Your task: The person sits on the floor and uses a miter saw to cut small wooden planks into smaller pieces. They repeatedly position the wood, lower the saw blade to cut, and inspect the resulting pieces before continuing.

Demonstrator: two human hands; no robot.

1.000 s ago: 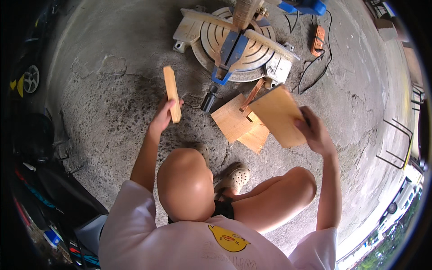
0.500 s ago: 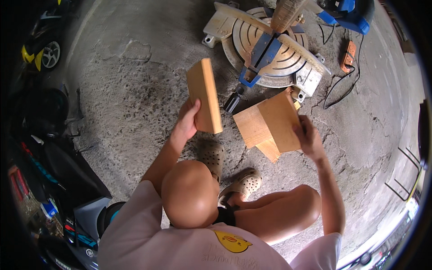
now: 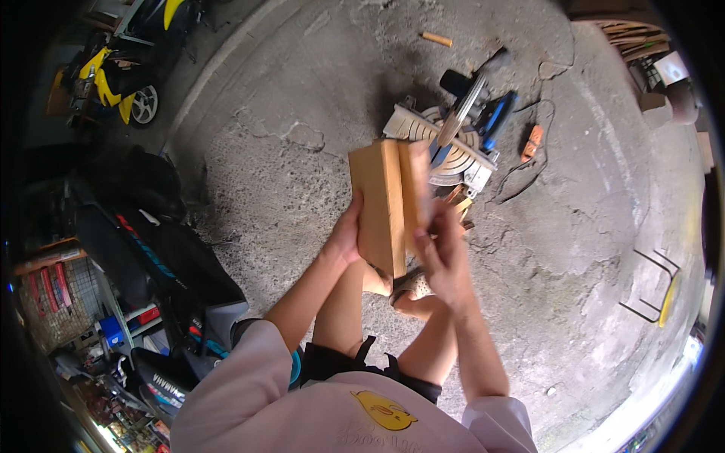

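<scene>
In front of my body I hold two pieces of light-brown wooden board upright, side by side. My left hand (image 3: 347,234) grips the left wooden board (image 3: 370,200) by its left side, thumb toward the lower part. My right hand (image 3: 447,260) is closed on the right wooden board (image 3: 411,185), which is slightly blurred and stands close to the first one. Whether the right board is one piece or a stack, I cannot tell. Beyond the boards a miter saw (image 3: 451,132) rests on the concrete floor, its base partly hidden by them.
Small wood offcuts (image 3: 462,205) lie by the saw's near side, and a wooden stick (image 3: 437,39) lies farther off. An orange power strip (image 3: 532,143) with a cord is to the right. A black motorcycle (image 3: 151,257) stands at left, a yellow one (image 3: 113,87) behind it.
I have risen from a squat to standing. The right hand has lifted board from the floor by the saw and brought it beside the left hand's board.
</scene>
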